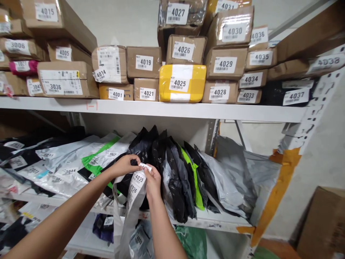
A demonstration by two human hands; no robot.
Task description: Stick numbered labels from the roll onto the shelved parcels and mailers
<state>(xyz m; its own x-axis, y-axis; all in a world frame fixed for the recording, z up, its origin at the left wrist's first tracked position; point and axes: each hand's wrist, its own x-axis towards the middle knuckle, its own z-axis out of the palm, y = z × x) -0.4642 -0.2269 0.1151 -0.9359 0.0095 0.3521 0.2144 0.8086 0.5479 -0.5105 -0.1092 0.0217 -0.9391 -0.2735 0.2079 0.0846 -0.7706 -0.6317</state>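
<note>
A long strip of white numbered labels (134, 192) hangs down between my forearms, showing 4035 and 4036 with barcodes. My left hand (128, 164) pinches the strip's top end at a label edge between thumb and finger. Close beside it, my right hand (153, 180) grips the same strip just below, thumb on its front. Both hands are in front of the middle shelf, near black plastic mailing bags (142, 142) that stand packed on edge. The number on the topmost label cannot be read clearly.
On the upper shelf (151, 108) sit cardboard boxes with number labels, plus a yellow parcel (198, 84). Grey and white mailing bags (229, 176) lean at the right of the middle shelf. An upright post (280, 190) wrapped in orange tape stands there. Labelled white bags (67, 162) lie left.
</note>
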